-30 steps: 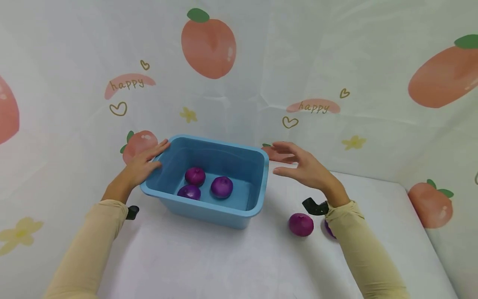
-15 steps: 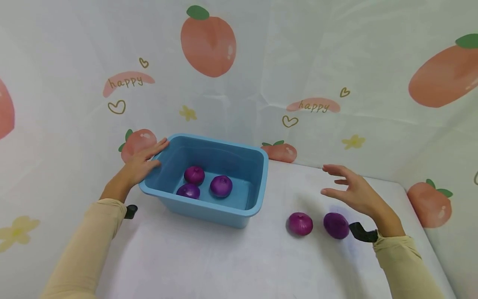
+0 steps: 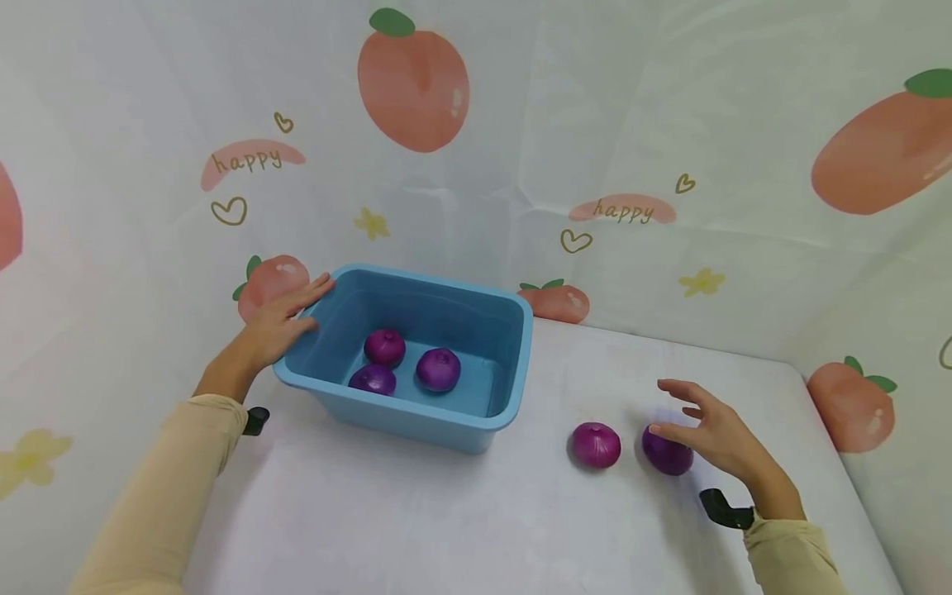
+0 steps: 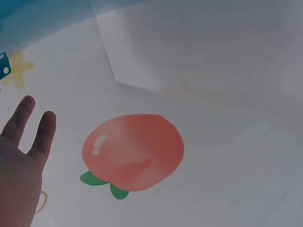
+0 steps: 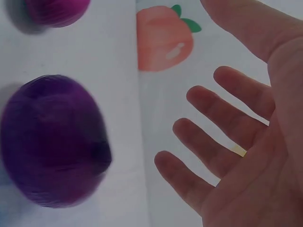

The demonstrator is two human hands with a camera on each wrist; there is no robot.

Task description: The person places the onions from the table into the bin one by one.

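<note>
Probably light, firm and slick-skinned, the darker loose onion (image 3: 669, 459) at four o'clock from the blue bin (image 3: 402, 424) should suit a hold round its widest sides, the right grip (image 3: 720, 435) hovering beside it, spread and empty.

Spread-fingered right grip (image 5: 274, 146) near, not touching, a purple onion (image 5: 54, 142).

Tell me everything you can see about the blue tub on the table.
The blue tub is a rectangular, open-topped container with rounded corners and a thick lip; it looks like smooth plastic. It stands upright and slightly angled on the white table, near the backdrop. Three purple onions lie on its floor. The left hand appears to touch its left rim.
</note>
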